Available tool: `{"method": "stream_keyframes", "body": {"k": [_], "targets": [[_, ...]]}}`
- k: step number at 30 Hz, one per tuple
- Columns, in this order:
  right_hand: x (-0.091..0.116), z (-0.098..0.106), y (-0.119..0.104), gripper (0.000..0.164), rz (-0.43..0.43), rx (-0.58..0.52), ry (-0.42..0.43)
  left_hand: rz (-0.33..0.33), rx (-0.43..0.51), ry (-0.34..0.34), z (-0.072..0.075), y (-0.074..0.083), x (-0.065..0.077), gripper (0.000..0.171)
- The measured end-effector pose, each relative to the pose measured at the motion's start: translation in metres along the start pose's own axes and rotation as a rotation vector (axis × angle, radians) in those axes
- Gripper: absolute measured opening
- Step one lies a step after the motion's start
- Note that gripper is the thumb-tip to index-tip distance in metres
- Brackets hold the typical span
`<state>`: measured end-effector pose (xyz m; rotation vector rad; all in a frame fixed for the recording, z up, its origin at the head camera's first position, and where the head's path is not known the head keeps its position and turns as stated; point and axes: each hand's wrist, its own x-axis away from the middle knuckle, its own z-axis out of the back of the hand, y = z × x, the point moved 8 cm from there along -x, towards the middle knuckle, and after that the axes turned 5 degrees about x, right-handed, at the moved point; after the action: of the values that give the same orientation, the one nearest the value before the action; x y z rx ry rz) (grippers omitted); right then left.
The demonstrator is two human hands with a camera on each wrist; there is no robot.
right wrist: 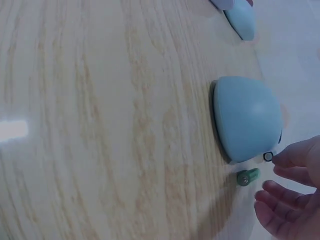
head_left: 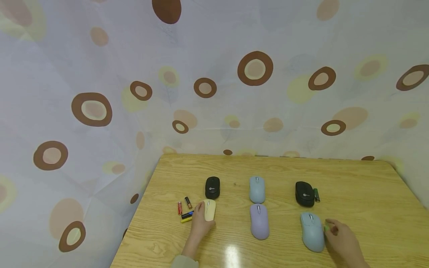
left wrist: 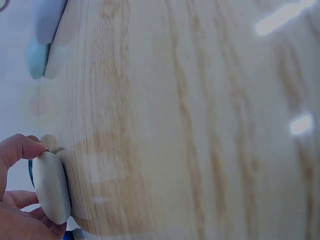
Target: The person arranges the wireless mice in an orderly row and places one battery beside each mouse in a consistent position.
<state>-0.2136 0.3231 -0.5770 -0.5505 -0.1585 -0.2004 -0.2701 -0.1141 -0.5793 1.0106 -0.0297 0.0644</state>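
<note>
My left hand point(head_left: 200, 224) holds the sides of a pale yellow computer mouse point(head_left: 210, 210), thumb on one side and fingers on the other; the left wrist view shows this mouse point(left wrist: 52, 187) against the tabletop. To the right, my right hand point(head_left: 345, 240) is beside a large light blue mouse point(head_left: 313, 233). A small green battery point(right wrist: 248, 176) lies on the table between that mouse and my right fingertips. In the right wrist view those fingers are loosely bent, with a gap between them and the battery. The hand partly covers the battery in the head view.
Beside my left hand lie red point(head_left: 180, 208), brown-black point(head_left: 188, 203), blue point(head_left: 187, 214) and yellow point(head_left: 186, 220) batteries. Two black mice point(head_left: 212, 187) point(head_left: 305, 194), another light blue mouse point(head_left: 257, 190) and a purple mouse point(head_left: 259, 221) sit on the table. A dark green battery point(head_left: 316, 195) adjoins the right black mouse.
</note>
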Motion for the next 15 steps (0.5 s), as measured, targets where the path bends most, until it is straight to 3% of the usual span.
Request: {"method": "stream_keyframes", "body": {"k": [5,11,15], "targets": [[0.003,0.008,-0.016,0.044,0.028,-0.015,0.061,0.0,0.009,0.003,0.0,0.0,0.0,0.081],[0.008,-0.001,-0.041,0.06,0.083,0.075,0.076,0.002,0.004,-0.001,0.0,-0.001,-0.001,0.081],[0.01,-0.009,-0.049,0.074,0.049,0.13,0.057,0.008,0.003,-0.002,-0.001,-0.002,-0.001,0.081]]}}
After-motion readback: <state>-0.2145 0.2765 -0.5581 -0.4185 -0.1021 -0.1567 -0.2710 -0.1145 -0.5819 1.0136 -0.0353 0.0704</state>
